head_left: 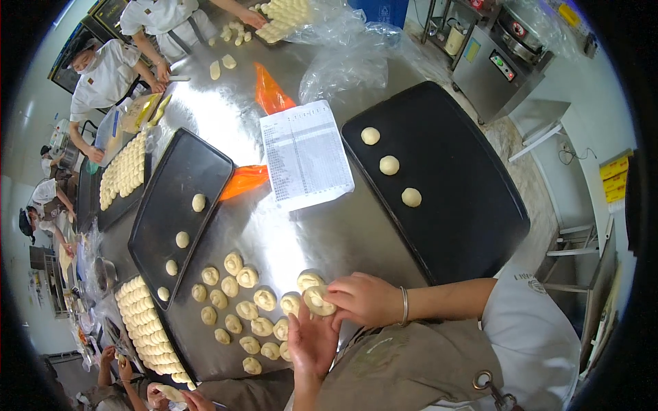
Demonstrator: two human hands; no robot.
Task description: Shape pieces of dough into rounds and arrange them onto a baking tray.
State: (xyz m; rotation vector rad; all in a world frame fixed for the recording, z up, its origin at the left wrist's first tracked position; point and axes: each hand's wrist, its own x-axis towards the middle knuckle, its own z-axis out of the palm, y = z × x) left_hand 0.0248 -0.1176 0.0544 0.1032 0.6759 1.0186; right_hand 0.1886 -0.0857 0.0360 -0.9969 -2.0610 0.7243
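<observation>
Cream dough, roundish with no clear long axis, sits before us: our right hand pinches it from three o'clock, our left hand lies loosely open at six, and loose pieces spread toward nine.

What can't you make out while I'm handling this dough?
All in the head view:
Held dough piece: underside hidden by its own top.
Left hand: fingers partly hidden behind the right hand.
Paper sheet: print too small to read.
Far dough batch: cut off by the upper edge.
</observation>
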